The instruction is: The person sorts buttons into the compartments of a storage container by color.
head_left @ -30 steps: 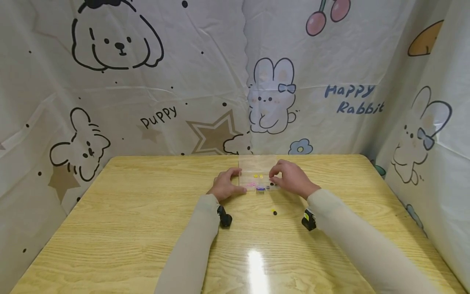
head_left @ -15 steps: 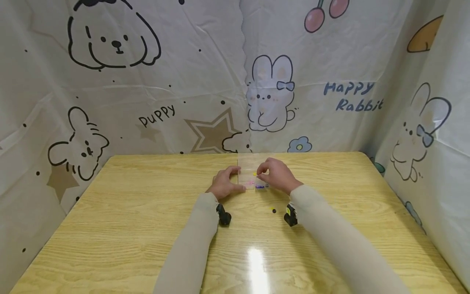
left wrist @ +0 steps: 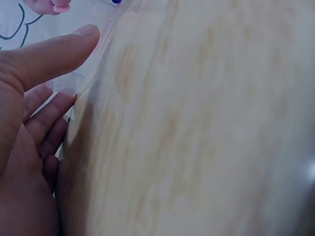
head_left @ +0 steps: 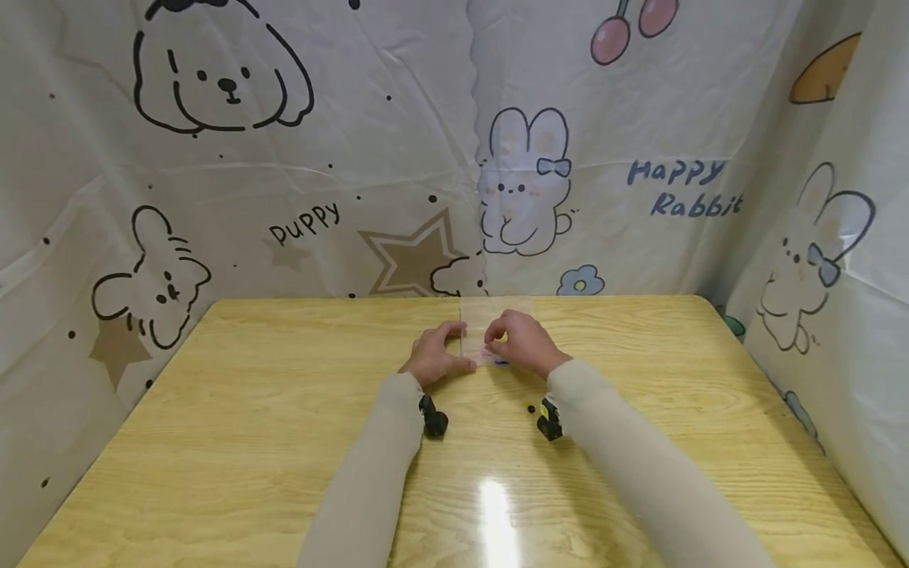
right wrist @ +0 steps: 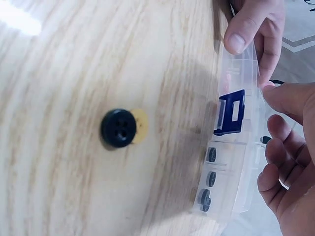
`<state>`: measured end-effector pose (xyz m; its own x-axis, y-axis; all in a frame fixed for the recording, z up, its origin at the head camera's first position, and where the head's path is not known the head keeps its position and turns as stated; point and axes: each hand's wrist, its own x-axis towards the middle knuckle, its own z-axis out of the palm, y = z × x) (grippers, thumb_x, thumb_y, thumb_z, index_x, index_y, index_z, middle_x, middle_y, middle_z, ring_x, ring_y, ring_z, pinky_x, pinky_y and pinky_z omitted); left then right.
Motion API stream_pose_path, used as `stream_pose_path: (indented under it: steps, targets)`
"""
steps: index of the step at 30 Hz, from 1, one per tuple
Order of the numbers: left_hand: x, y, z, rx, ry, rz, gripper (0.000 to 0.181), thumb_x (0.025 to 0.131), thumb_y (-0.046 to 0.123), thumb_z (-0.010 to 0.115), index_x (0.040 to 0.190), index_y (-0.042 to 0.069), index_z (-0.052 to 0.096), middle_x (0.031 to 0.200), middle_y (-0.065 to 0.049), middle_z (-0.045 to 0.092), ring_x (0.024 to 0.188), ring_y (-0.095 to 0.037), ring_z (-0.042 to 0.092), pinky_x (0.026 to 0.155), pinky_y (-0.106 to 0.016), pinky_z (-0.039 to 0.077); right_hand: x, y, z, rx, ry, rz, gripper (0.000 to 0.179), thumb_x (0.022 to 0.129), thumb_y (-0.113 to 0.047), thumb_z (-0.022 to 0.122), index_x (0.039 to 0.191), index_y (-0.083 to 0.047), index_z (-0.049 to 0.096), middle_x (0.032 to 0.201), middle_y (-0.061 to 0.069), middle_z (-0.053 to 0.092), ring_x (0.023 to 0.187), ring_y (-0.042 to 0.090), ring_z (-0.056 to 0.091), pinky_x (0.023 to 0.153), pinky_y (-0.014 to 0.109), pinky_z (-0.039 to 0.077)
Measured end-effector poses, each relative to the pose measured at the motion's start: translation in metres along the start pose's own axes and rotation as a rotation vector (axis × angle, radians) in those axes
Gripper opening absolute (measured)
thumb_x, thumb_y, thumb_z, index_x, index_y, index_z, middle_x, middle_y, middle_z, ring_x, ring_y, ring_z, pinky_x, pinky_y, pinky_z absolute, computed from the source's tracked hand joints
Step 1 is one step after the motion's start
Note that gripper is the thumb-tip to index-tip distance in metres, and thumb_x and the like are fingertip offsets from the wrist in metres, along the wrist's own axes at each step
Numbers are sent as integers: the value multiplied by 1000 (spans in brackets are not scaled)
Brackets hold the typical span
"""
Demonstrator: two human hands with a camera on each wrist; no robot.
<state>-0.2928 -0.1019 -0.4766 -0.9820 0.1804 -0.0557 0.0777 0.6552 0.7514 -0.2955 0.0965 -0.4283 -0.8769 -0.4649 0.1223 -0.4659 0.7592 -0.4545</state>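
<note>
A clear plastic compartment box (right wrist: 236, 152) with a blue clasp (right wrist: 230, 113) stands near the table's far edge, its lid (head_left: 479, 306) raised. My left hand (head_left: 435, 355) holds the box's left end between thumb and fingers. Over the left part of the box, my right hand (head_left: 524, 341) pinches a small pink button (right wrist: 268, 87) between thumb and index finger. Black buttons (right wrist: 211, 155) lie in compartments at the right, and pink pieces (head_left: 486, 353) at the left. The right hand hides part of the box in the head view.
In front of the box, a black button (right wrist: 118, 128) overlaps a yellow button (right wrist: 141, 125) on the wooden table (head_left: 284, 442). A printed cloth (head_left: 341, 158) hangs behind the table. Both wrists carry black cameras (head_left: 433, 418).
My right hand has moved left across the box, from its right side to the left compartments. The left hand keeps its place on the box's end.
</note>
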Motion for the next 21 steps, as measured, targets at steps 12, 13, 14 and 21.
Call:
stream_pose_path:
  steps: [12, 13, 14, 21]
  targets:
    - [-2, 0, -1, 5, 1, 28, 75, 78, 31, 84, 144, 21, 50, 145, -3, 56, 138, -31, 42, 116, -53, 26, -2, -6, 1, -9, -30, 32, 9, 90, -14, 70, 93, -11, 78, 98, 7, 67, 88, 21, 59, 84, 39, 51]
    - [-2, 0, -2, 5, 2, 31, 75, 78, 31, 84, 143, 20, 50, 145, -3, 56, 138, -31, 42, 116, -53, 27, -2, -6, 1, -10, -31, 33, 9, 90, -14, 70, 93, -11, 78, 99, 7, 67, 88, 20, 60, 84, 39, 51]
    - [-2, 1, -2, 6, 0, 30, 75, 78, 31, 84, 143, 21, 50, 145, -3, 56, 138, -31, 42, 116, -53, 27, -2, -6, 1, -9, -32, 34, 9, 90, -14, 70, 93, -11, 78, 99, 7, 67, 88, 20, 60, 85, 39, 51]
    - [-1, 0, -1, 7, -4, 9, 75, 77, 31, 85, 144, 22, 50, 146, -2, 56, 138, -30, 42, 117, -52, 27, -1, -5, 3, -6, -50, 50, 12, 90, -13, 68, 94, -12, 79, 100, 6, 66, 90, 21, 59, 87, 39, 51]
